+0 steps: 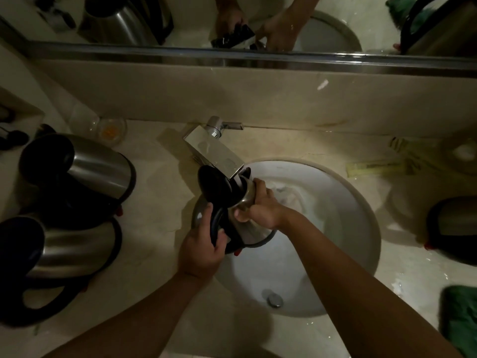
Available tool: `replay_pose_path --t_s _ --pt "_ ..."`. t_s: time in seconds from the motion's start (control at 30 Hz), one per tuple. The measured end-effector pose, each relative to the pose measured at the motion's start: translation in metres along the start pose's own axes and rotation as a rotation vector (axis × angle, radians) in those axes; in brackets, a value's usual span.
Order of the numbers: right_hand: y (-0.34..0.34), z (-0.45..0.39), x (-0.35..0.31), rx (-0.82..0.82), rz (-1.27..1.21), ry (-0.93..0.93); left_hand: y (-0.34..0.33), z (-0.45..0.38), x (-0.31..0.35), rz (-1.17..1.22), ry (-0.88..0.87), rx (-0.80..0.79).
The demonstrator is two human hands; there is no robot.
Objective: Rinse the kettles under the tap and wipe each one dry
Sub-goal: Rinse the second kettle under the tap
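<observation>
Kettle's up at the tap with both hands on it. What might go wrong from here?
The open lid sits right against the tap spout; lifting the kettle may knock it. The right hand grips smooth steel near the rim, so it may slip when wet. The left hand holds the handle beside the base's red part, possibly a switch.

Dim warm light, glare on tap (218,151), heavy shadows at edges, wide-angle bend, soft focus.

We see a steel kettle (247,223) with black handle and open black lid tilted over the sink (356,228), its mouth just under the tap (219,153). Two similar kettles, one (98,169) behind the other (74,249), lie on the worktop (154,267) at left. We note a fourth kettle (454,228) at right, beside a green cloth (462,316).
</observation>
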State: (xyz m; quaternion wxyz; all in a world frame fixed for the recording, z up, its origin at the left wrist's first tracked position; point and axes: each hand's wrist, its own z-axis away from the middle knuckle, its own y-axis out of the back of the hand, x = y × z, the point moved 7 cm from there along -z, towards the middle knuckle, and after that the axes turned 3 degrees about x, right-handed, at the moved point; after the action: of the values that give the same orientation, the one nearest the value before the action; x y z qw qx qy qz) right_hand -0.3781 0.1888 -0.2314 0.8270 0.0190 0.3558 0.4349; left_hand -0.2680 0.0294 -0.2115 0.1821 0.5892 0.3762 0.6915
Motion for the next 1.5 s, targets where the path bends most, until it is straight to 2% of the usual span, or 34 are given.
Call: replay_pose_path --t_s 0.73,1.2,1.5 --pt "-0.0024 0.0069 0.0042 0.03 -0.035 0.01 -0.0004 -0.0014 0.0015 -0.052 -0.051 0.015" --pt "-0.0023 0.0048 0.0072 0.044 -0.063 0.015 -0.0047 -0.0004 -0.0067 -0.071 0.039 0.008" --pt "-0.003 0.0081 0.0047 0.049 -0.06 0.028 -0.004 0.0 -0.0047 -0.075 0.006 0.019"
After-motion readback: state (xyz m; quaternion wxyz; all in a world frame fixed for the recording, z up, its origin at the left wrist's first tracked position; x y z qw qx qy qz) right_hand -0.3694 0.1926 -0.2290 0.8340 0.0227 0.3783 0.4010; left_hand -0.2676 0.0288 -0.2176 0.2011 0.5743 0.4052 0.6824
